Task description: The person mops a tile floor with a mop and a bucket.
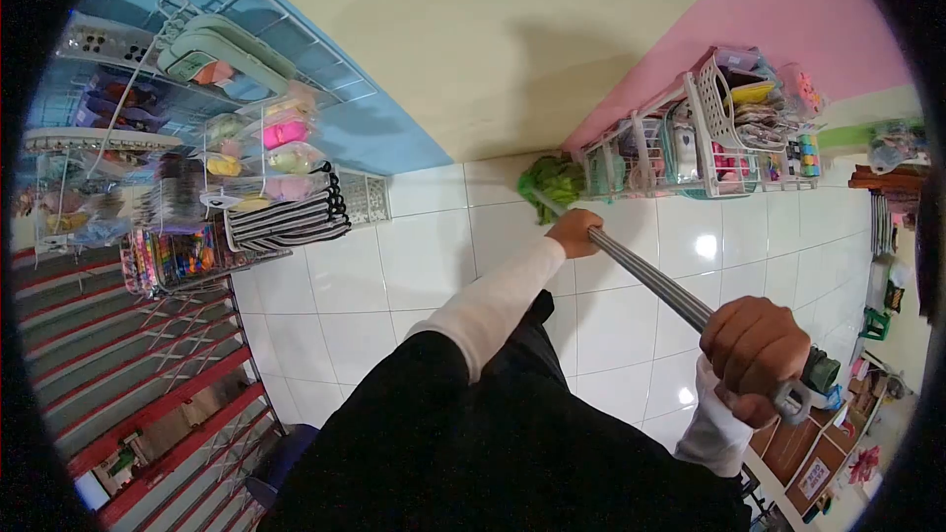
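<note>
A mop with a long metal pole (645,274) runs slantwise across the view. Its green mop head (552,184) rests on the white tiled floor against the foot of the wall, beside a white rack. My left hand (574,233) is closed round the lower part of the pole, arm stretched forward. Higher up, near the end with the hanging loop (791,401), my right hand (755,355) is wrapped round the same pole.
White basket shelves (690,143) with small goods stand right of the mop head. On the left, a wire rack (286,10) carries packaged items and striped things (288,217). A red-and-grey folding gate (168,404) is at lower left. Shelving with boxes (813,463) stands lower right.
</note>
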`<act>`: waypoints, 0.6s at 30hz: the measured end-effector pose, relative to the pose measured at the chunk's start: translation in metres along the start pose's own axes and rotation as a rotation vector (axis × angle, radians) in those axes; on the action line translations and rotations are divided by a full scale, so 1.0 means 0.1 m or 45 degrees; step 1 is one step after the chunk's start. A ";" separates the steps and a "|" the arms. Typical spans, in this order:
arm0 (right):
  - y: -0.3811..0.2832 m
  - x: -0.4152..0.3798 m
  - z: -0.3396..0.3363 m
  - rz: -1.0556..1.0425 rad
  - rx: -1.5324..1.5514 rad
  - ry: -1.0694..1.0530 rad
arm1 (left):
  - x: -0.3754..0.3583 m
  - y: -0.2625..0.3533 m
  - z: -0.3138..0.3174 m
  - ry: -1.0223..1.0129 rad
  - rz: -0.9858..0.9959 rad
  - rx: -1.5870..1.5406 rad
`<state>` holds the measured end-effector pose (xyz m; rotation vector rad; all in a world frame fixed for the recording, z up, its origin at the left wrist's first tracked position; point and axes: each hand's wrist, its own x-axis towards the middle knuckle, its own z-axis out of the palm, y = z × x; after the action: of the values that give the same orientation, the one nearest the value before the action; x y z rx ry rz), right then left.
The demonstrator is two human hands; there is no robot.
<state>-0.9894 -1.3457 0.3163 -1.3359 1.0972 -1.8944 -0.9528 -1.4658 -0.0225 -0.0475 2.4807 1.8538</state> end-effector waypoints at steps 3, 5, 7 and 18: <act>0.16 0.11 0.17 0.004 0.163 0.106 | -0.43 -0.13 -0.27 0.102 -0.134 0.002; 0.31 0.10 0.35 0.033 0.233 0.273 | -0.80 -0.30 -0.44 0.187 -0.192 0.013; 0.50 0.05 0.49 0.112 0.193 0.204 | -1.25 -0.42 -0.68 0.280 -0.179 0.058; 0.69 -0.39 0.81 0.282 0.005 -0.103 | -2.15 -1.02 -0.81 0.097 -0.429 0.315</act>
<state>-0.8999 -1.3723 0.2517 -1.2229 1.1487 -1.6678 -0.7341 -1.5732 -0.0855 -0.5006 2.5354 1.4315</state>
